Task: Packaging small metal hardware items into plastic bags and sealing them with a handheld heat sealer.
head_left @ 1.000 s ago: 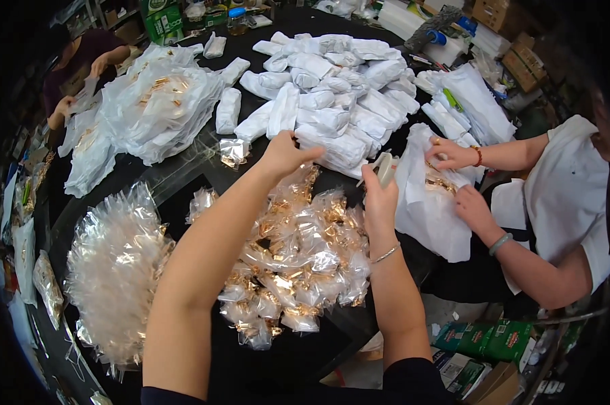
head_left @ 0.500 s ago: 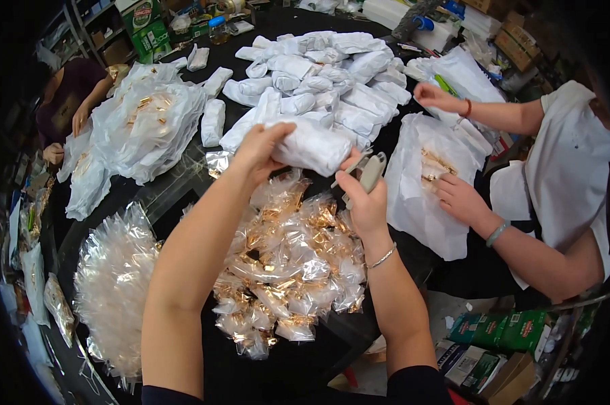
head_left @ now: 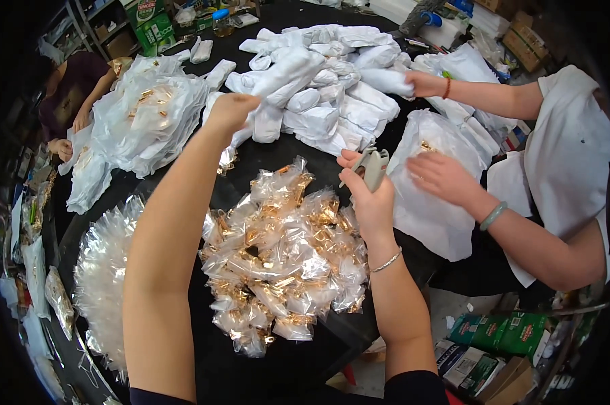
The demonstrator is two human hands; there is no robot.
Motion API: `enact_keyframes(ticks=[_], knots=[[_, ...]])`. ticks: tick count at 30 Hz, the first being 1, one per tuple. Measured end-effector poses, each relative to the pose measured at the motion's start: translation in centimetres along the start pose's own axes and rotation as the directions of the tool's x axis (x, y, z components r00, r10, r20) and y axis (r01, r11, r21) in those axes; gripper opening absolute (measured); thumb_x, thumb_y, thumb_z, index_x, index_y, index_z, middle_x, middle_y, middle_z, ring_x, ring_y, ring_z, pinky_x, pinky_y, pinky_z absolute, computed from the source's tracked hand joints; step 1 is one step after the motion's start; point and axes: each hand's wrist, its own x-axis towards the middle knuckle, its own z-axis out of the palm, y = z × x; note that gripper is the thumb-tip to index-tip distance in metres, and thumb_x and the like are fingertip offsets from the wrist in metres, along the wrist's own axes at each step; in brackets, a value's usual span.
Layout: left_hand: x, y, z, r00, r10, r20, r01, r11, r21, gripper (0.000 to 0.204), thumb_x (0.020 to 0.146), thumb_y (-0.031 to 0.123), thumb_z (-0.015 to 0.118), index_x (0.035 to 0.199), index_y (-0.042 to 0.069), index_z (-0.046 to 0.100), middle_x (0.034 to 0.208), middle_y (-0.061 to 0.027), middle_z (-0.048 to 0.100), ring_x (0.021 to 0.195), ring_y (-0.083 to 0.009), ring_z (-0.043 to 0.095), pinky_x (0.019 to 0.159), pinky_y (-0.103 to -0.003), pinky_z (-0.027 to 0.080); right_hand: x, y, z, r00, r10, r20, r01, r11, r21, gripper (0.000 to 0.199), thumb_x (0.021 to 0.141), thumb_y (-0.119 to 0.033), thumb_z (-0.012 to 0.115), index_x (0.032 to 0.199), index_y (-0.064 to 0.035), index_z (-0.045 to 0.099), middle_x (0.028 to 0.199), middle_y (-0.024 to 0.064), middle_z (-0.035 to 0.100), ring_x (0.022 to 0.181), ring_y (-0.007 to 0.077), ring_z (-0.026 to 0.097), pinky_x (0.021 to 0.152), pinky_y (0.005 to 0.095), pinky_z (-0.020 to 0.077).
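My left hand point(head_left: 232, 113) reaches over the near left side of a heap of white paper-wrapped bundles point(head_left: 322, 121). Its fingers are closed on the near end of one white bundle point(head_left: 288, 73), which is smeared by motion. My right hand point(head_left: 371, 199) is held up over the right edge of a pile of clear bags with gold-coloured pieces point(head_left: 285, 250). In it is a small beige-grey tool point(head_left: 374, 169) with a metal tip, which looks like a stapler.
At right, a co-worker's hand point(head_left: 426, 84) grips a white bundle; the other hand point(head_left: 447, 177) is over spread white paper point(head_left: 430, 233). Far left, another person handles sheets near stacked white paper point(head_left: 126, 135). Clear empty-looking bags point(head_left: 106, 283) lie left of my forearm. A blue-lidded jar point(head_left: 222, 23) stands behind.
My left hand has moved away from my right, forward and left, carrying the bundle onto the heap. My right hand has let go of the bundle's end. The co-worker's far hand now holds a bundle.
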Motion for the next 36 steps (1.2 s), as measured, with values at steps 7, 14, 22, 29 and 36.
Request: enact_keyframes(ticks=[7, 14, 22, 29, 36], knots=[[-5.6, -4.8, 2.9, 0.835, 0.540, -0.106, -0.156, 0.416, 0.896, 0.094, 0.069, 0.062, 0.080, 0.137, 0.006, 0.048, 0.136, -0.0160, 0.053, 0.105, -0.0391, 0.065, 0.094, -0.053, 0.050, -0.8, -0.1, 0.9, 0.999, 0.028, 0.037, -0.026, 0.997, -0.066, 0.024, 0.092, -0.006, 0.065, 0.113, 0.0043, 0.063, 0.108, 0.0109, 0.068, 0.103, 0.0167, 0.066, 0.088, 0.0283, 0.0508], [-3.4, -2.1, 5.4, 0.928, 0.322, -0.187, 0.007, 0.487, 0.873, 0.078, 0.078, 0.054, 0.072, 0.133, 0.005, 0.049, 0.131, -0.0200, 0.057, 0.111, -0.0419, 0.063, 0.093, -0.055, 0.050, -1.4, 0.8, 1.0, 0.997, 0.050, 0.064, -0.034, 0.971, -0.235, 0.021, 0.092, -0.006, 0.067, 0.110, 0.0031, 0.063, 0.099, 0.0064, 0.068, 0.092, 0.0125, 0.067, 0.076, 0.0246, 0.0510], [3.7, -1.5, -3.0, 0.955, 0.238, -0.178, -0.051, 0.721, 0.691, 0.059, 0.082, 0.035, 0.065, 0.126, -0.003, 0.052, 0.110, -0.0281, 0.068, 0.103, -0.0394, 0.067, 0.089, -0.043, 0.054, -1.2, 0.4, 0.6, 0.991, 0.108, 0.078, -0.080, 0.951, -0.297, 0.023, 0.090, -0.009, 0.070, 0.109, 0.0019, 0.064, 0.096, 0.0028, 0.067, 0.084, 0.0090, 0.063, 0.075, 0.0242, 0.0497], [-1.6, -4.4, -1.5, 0.960, 0.277, 0.030, -0.267, 0.884, 0.385, 0.063, 0.081, 0.031, 0.074, 0.127, -0.005, 0.051, 0.113, -0.0268, 0.067, 0.104, -0.0350, 0.068, 0.087, -0.040, 0.054, -1.3, 1.6, -0.2, 0.972, 0.201, 0.121, -0.154, 0.937, -0.314, 0.033, 0.087, -0.009, 0.071, 0.117, 0.0023, 0.063, 0.101, 0.0026, 0.066, 0.087, 0.0090, 0.060, 0.082, 0.0262, 0.0490], [-11.4, -6.8, -0.3, 0.971, 0.193, 0.140, -0.236, 0.856, 0.459, 0.047, 0.083, 0.037, 0.076, 0.115, 0.004, 0.064, 0.113, -0.0169, 0.067, 0.096, -0.0254, 0.069, 0.084, -0.038, 0.053, -0.6, 3.7, -0.4, 0.870, -0.271, 0.413, 0.488, 0.597, -0.636, 0.048, 0.086, -0.009, 0.070, 0.131, 0.0013, 0.057, 0.104, -0.0006, 0.064, 0.095, 0.0089, 0.058, 0.085, 0.0270, 0.0477]])
